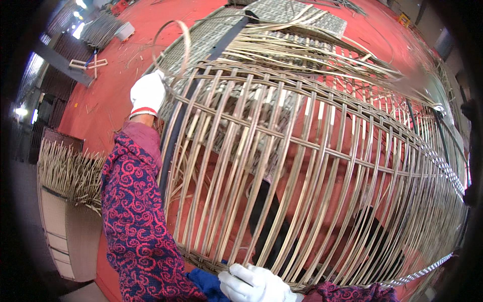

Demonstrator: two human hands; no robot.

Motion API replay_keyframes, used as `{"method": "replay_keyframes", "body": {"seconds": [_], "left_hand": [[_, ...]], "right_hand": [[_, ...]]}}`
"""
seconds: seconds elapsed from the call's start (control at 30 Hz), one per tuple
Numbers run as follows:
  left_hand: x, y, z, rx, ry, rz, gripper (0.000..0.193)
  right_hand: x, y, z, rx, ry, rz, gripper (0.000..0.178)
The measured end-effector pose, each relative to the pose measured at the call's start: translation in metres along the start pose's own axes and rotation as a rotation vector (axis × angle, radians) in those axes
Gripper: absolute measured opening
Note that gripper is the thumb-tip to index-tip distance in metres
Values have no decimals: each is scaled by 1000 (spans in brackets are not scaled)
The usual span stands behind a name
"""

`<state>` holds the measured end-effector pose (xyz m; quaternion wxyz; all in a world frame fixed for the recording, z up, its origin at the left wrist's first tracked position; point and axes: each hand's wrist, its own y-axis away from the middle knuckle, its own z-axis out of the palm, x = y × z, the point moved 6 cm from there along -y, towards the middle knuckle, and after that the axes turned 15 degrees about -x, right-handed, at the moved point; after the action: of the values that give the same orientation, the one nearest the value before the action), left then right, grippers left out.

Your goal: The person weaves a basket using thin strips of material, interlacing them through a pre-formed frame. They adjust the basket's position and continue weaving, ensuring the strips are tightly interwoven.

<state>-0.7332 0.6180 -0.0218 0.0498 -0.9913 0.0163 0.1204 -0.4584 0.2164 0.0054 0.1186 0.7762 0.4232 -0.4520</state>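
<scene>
You are having your white-gloved left hand [148, 93] beside the upper left corner of the open wicker frame [308, 144], which is spreading before you above the red floor [95, 113]. A thin curled strip [187, 43] is looping up beside that hand; its fingertips are hiding, so you cannot tell whether its grip is holding the strip. Your gloved right hand [254, 284] is resting on the frame's lower edge, fingers bending over it, though how firmly its grip is closing you cannot tell.
</scene>
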Motion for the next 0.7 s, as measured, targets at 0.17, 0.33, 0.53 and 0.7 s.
{"method": "replay_keyframes", "body": {"seconds": [0.17,0.33,0.53,0.7], "left_hand": [[-7,7,30,-111,178,-72,28],[5,52,3,23,184,-3,43],[45,99,-57,68,510,459,33],[45,76,-43,-147,616,449,44]], "right_hand": [[7,0,-3,87,-134,34,26],[-4,11,-8,-59,-18,-116,27],[7,36,-69,-139,-27,19,30],[47,65,-152,55,442,333,28]]}}
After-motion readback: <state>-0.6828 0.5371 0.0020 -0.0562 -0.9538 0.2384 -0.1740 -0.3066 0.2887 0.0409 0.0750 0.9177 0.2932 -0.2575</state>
